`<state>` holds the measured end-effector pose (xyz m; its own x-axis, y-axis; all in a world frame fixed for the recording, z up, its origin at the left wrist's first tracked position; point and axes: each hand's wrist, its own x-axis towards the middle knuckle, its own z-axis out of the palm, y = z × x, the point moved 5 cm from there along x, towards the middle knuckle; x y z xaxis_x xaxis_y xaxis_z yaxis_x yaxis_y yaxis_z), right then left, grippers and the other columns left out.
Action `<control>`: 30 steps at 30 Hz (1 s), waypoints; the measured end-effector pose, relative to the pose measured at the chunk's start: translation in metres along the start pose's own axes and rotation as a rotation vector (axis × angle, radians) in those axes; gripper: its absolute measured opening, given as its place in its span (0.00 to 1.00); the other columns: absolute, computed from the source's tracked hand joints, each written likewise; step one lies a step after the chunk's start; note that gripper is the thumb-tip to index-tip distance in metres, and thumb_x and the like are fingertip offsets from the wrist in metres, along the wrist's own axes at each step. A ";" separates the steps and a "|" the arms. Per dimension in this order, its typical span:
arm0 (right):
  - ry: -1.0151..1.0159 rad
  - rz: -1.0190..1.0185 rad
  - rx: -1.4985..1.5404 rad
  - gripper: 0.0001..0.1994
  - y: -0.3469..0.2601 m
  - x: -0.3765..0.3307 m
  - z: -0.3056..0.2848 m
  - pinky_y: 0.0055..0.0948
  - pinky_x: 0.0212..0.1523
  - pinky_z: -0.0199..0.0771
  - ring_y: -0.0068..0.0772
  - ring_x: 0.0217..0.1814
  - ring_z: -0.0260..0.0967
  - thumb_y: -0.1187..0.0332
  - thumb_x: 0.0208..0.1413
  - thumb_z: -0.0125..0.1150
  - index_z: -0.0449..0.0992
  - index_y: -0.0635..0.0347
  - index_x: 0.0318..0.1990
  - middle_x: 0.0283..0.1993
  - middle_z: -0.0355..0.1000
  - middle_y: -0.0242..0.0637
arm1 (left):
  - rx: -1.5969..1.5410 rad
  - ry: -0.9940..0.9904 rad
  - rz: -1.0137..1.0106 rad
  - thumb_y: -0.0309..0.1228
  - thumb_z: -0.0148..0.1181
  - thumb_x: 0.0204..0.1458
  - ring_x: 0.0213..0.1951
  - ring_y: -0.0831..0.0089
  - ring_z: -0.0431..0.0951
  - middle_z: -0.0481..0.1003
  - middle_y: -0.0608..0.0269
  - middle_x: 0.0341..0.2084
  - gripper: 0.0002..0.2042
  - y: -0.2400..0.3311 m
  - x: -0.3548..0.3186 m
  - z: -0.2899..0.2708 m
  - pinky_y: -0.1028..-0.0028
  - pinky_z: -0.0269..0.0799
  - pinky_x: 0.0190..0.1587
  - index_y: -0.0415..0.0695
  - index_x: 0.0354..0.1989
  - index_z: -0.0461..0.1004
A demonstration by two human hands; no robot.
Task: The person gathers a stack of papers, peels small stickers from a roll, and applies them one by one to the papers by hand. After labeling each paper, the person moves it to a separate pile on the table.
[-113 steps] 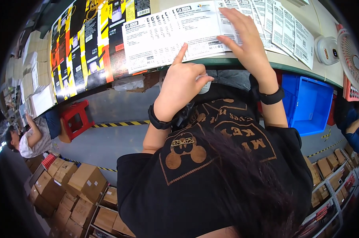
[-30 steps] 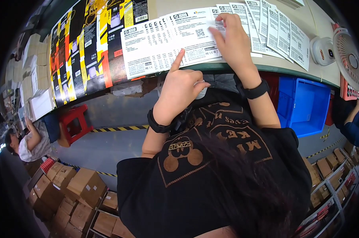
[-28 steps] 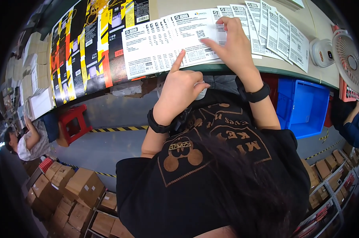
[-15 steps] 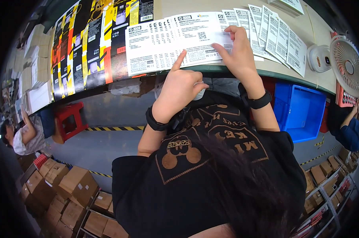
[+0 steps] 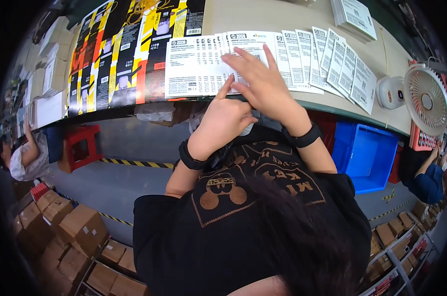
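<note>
A spread of overlapping white printed leaflets (image 5: 183, 66) lies along the near edge of the table. My left hand (image 5: 221, 121) rests at this edge, its index finger stretched onto the leaflets and its other fingers curled, with nothing seen in them. Over the middle of the spread, my right hand (image 5: 265, 89) has its fingers apart, just above or touching the top leaflet (image 5: 240, 39); I cannot tell which. Its thumb points toward my left index finger. More white leaflets (image 5: 339, 64) fan out to the right.
Black, yellow and red printed packaging sheets (image 5: 152, 54) lie at left, with rubber bands (image 5: 144, 11) on them. A leaflet stack (image 5: 354, 19) stands back right. A white device (image 5: 390, 92) and a fan (image 5: 426, 101) are at right. Below are a blue crate (image 5: 364, 158) and a red stool (image 5: 81, 148).
My right hand has moved left across the leaflets, from the right part of the spread to beside my left hand. My left index finger stays on the leaflets. The whole view has shifted slightly.
</note>
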<state>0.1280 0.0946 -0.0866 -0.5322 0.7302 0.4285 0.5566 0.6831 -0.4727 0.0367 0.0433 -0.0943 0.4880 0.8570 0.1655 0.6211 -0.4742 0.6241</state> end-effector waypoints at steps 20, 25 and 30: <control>-0.101 0.560 1.127 0.10 -0.001 -0.032 -0.028 0.24 0.48 0.63 0.24 0.45 0.66 0.73 0.52 0.55 0.70 0.66 0.41 0.39 0.71 0.36 | -0.339 0.491 -0.054 0.28 0.64 0.40 0.19 0.71 0.70 0.69 0.67 0.12 0.05 0.022 0.003 -0.067 0.67 0.63 0.53 0.42 0.22 0.74; -0.025 0.643 1.043 0.07 -0.002 -0.028 -0.034 0.16 0.38 0.67 0.19 0.35 0.68 0.78 0.47 0.60 0.72 0.67 0.35 0.33 0.72 0.32 | -0.289 0.612 -0.211 0.21 0.62 0.38 0.25 0.72 0.74 0.73 0.61 0.18 0.05 0.026 0.011 -0.079 0.68 0.62 0.55 0.37 0.26 0.75; 0.004 0.549 0.821 0.06 -0.005 -0.021 -0.041 0.15 0.36 0.66 0.19 0.35 0.67 0.78 0.48 0.59 0.72 0.68 0.35 0.33 0.71 0.32 | -0.304 0.492 -0.161 0.21 0.63 0.38 0.28 0.71 0.75 0.75 0.60 0.22 0.07 0.024 0.019 -0.078 0.70 0.64 0.52 0.37 0.29 0.75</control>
<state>0.1621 0.0769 -0.0620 -0.3300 0.9439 -0.0083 0.1092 0.0294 -0.9936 0.0136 0.0641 -0.0167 0.0159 0.9406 0.3392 0.4249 -0.3135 0.8492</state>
